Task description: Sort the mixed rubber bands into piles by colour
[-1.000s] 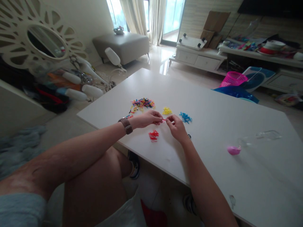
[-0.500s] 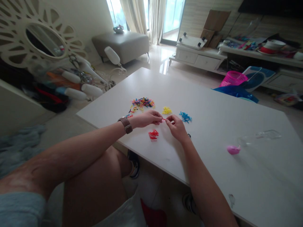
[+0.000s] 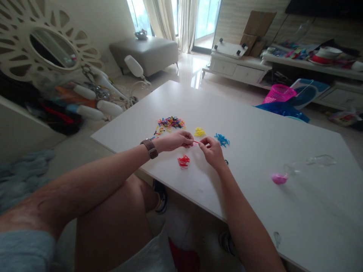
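Your left hand (image 3: pixel 183 139) and right hand (image 3: pixel 209 148) pinch a thin red strand (image 3: pixel 196 142) between their fingertips, over the white table (image 3: pixel 252 151). Red pile (image 3: pixel 183 161) lies nearer you; yellow pile (image 3: pixel 199 131) and blue pile (image 3: pixel 222 139) lie farther off. Mixed-colour pile (image 3: pixel 171 122) sits left of the yellow. Pink object (image 3: pixel 279 178) rests well to your right. You wear a brown-strapped watch (image 3: pixel 151 148).
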A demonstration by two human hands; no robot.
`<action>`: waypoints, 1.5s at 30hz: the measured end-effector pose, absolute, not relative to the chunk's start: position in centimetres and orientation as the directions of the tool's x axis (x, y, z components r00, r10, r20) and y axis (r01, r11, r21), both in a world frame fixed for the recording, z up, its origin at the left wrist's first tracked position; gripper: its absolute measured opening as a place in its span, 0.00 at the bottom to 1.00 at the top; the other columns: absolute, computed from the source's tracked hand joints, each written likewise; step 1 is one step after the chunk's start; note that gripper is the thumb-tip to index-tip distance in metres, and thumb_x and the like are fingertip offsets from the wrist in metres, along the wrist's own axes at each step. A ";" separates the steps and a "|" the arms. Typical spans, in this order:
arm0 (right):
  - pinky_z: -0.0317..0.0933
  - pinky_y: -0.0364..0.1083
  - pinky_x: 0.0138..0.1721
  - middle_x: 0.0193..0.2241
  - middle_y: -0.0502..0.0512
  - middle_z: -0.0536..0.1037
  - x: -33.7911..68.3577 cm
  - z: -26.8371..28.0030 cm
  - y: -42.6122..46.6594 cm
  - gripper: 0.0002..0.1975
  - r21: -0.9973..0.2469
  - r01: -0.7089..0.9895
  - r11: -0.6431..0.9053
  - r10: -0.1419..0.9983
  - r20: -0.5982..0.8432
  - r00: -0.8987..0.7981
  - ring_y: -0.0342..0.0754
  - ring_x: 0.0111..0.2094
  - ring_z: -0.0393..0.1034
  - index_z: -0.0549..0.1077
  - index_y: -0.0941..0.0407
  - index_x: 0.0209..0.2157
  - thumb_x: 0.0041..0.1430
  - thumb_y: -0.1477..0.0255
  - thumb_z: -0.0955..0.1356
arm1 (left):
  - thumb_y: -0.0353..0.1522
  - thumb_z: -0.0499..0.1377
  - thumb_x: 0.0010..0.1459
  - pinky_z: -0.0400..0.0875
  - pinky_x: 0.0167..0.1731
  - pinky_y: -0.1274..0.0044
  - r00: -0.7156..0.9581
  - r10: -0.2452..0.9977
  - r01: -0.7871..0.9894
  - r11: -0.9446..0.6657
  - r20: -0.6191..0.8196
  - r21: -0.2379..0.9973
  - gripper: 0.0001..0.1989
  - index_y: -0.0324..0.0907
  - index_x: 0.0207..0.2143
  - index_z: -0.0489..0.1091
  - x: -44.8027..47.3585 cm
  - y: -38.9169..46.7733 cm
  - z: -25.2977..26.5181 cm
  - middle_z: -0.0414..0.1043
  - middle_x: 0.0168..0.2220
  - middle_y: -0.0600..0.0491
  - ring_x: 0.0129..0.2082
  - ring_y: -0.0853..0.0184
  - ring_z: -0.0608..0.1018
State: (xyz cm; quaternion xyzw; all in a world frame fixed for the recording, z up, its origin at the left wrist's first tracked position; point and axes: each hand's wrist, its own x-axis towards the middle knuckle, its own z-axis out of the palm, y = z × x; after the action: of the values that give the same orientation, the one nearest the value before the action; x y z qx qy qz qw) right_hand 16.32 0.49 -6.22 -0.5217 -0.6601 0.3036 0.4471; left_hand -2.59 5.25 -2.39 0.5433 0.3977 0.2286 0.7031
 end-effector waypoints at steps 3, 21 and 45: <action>0.60 0.44 0.29 0.27 0.51 0.73 16.4 -6.0 0.5 0.08 -0.877 0.398 0.268 0.959 0.281 -0.026 0.47 0.30 0.68 0.71 0.55 0.27 0.56 0.66 0.67 | 0.27 0.67 0.49 0.62 0.27 0.80 0.574 0.758 0.106 0.306 -0.309 0.946 0.07 0.36 0.25 0.70 -2.7 5.6 -2.5 0.67 0.24 0.53 0.25 0.74 0.69; 0.62 0.44 0.31 0.27 0.50 0.74 16.2 -6.0 0.2 0.05 -0.847 0.401 0.348 0.936 0.334 -0.108 0.45 0.30 0.68 0.71 0.55 0.28 0.58 0.69 0.67 | 0.24 0.62 0.54 0.67 0.27 0.80 0.418 0.841 -0.023 0.389 -0.344 0.921 0.02 0.33 0.32 0.74 -3.1 6.3 -2.2 0.73 0.26 0.49 0.24 0.73 0.73; 0.64 0.46 0.35 0.31 0.52 0.72 15.3 -6.6 -0.3 0.02 -0.709 0.466 0.529 0.845 0.488 -0.217 0.46 0.32 0.67 0.76 0.54 0.32 0.59 0.71 0.71 | 0.30 0.53 0.65 0.74 0.40 0.75 0.609 0.637 -0.186 0.694 -0.473 0.695 0.13 0.29 0.40 0.74 -2.1 4.9 -1.8 0.78 0.37 0.40 0.36 0.65 0.79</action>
State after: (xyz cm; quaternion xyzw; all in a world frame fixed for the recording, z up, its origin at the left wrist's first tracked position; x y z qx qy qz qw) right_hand 15.30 -0.30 -6.63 -0.4365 -0.7508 0.2117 0.4483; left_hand -2.10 4.85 -1.78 0.3056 0.3687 0.2441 0.8433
